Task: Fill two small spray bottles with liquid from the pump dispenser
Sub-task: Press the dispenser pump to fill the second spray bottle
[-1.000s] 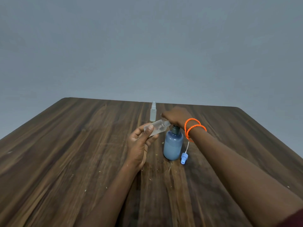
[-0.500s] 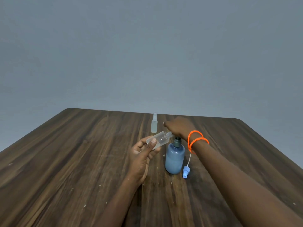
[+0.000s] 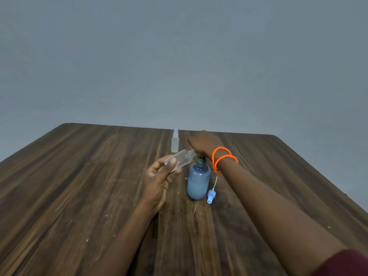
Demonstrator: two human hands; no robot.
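At table (image 3: 83,176) center, your left hand (image 3: 159,180) grips clear bottle (image 3: 180,159) tilted w/ mouth at pump dispenser (image 3: 198,181) spout, right hand (image 3: 205,144) flat on pump, capped bottle (image 3: 175,141) far, sprayer cap (image 3: 210,196) right.

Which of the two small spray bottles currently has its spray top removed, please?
The clear bottle gripped tilted in the left hand; its blue spray top lies on the table. The far bottle stands capped.

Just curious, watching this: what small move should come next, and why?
Probably press the pump down. The right hand rests on top of the dispenser, and the left hand holds the open bottle tilted with its mouth at the spout; its cap lies on the table.
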